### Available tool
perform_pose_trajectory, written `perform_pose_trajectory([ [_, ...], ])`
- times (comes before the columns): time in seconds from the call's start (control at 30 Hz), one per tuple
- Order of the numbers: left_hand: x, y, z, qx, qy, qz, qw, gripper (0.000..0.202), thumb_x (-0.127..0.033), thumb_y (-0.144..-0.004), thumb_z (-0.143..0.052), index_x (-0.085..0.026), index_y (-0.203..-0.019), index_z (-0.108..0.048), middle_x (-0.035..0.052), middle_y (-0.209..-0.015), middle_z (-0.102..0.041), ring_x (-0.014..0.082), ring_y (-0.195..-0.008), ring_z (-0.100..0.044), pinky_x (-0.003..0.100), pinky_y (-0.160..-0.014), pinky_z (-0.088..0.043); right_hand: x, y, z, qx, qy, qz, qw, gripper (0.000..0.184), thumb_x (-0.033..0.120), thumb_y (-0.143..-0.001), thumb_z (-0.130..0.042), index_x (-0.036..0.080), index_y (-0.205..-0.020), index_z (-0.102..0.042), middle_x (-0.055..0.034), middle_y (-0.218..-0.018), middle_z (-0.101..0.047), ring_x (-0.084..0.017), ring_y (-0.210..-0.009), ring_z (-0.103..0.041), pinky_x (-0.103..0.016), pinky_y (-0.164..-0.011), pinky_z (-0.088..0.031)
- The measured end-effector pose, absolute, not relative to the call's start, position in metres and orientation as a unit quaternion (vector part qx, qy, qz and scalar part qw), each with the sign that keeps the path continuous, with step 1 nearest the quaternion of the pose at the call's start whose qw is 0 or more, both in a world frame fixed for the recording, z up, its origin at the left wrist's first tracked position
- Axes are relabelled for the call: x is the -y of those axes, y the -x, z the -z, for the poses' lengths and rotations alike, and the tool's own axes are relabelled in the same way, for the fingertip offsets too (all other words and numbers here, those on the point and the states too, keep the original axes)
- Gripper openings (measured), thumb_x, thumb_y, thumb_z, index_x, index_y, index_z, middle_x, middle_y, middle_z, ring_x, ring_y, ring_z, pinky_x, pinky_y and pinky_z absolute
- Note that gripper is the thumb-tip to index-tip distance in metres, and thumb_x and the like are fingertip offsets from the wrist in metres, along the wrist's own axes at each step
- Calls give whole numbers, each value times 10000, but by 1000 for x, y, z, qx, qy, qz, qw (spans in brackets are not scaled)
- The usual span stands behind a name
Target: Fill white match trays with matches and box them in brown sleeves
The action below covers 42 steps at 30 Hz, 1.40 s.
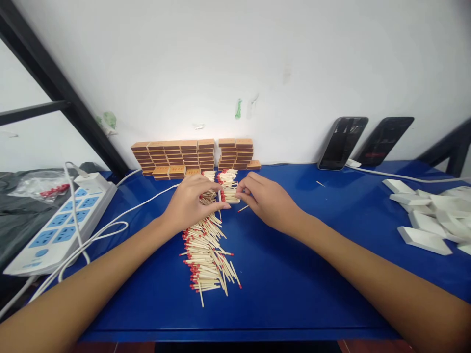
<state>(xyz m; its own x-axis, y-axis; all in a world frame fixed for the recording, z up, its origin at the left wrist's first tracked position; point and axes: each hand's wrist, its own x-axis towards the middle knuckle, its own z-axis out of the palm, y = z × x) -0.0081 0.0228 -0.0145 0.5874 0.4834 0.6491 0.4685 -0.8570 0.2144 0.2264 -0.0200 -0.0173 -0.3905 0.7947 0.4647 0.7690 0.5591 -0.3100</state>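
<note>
My left hand grips the end of a small white matchbox tray between thumb and fingers. Red-headed matches lie in the tray, sticks pointing right. At the tray's right end my right hand has its thumb and fingertips pinched together; what is between them is hidden. A long heap of loose matches spreads from under my left hand towards the table's front. More matches lie in a row just behind the tray. One single match rests below my right fingertips.
Stacked matchboxes line the wall on a blue table. Several white trays are piled at right, near two phones leaning on the wall. A power strip with white cables sits at left.
</note>
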Motion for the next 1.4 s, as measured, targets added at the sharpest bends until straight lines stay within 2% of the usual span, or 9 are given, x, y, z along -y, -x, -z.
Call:
perform_pose_trajectory([
  [0.27,-22,8,14,-259,-894,-364,39,397,-554,-789,-805,-226,-1006,-744,46,-948,-772,224,-896,-699,389,-867,-527,22,-227,19,835,464,-35,295,105,244,-994,-546,196,-935,-618,-54,-933,-614,-167,-791,-551,-292,-712,-399],
  [0.43,-30,12,18,-312,-876,-368,4,423,-577,-777,-804,-221,-1001,-755,53,-903,-756,227,-850,-679,371,-797,-522,14,-237,19,813,493,-30,308,123,249,-988,-546,196,-939,-645,-48,-923,-618,-163,-780,-557,-292,-709,-397],
  [0.63,-35,17,17,-362,-851,-380,-23,414,-598,-786,-787,-215,-938,-749,50,-878,-755,226,-818,-670,376,-780,-512,2,-245,28,827,480,-113,272,78,196,-917,-611,195,-887,-684,-32,-877,-616,-147,-757,-553,-278,-703,-410],
  [0.83,-34,16,20,-355,-856,-375,-25,364,-543,-815,-789,-207,-949,-741,53,-917,-761,230,-855,-673,380,-811,-512,-2,-222,39,800,499,-132,307,117,297,-875,-701,188,-832,-694,-15,-821,-614,-132,-697,-522,-264,-658,-382],
  [1.03,-37,18,20,-358,-853,-378,-32,349,-529,-826,-782,-209,-959,-735,44,-913,-760,228,-840,-666,374,-796,-508,-2,-216,35,803,522,-132,256,155,250,-918,-669,178,-781,-665,-25,-822,-623,-129,-700,-527,-263,-656,-360],
  [1.3,-37,20,17,-356,-856,-374,-42,359,-536,-807,-794,-218,-961,-730,35,-902,-756,228,-838,-665,368,-799,-497,0,-239,26,827,503,-127,215,130,226,-935,-624,184,-816,-655,-39,-829,-626,-156,-754,-551,-267,-678,-389],
  [1.4,-37,20,16,-355,-855,-374,-46,352,-530,-813,-793,-220,-967,-731,30,-889,-753,223,-829,-658,365,-800,-493,0,-251,17,840,484,-166,179,108,257,-913,-642,187,-836,-673,-39,-824,-634,-159,-747,-558,-272,-677,-408],
])
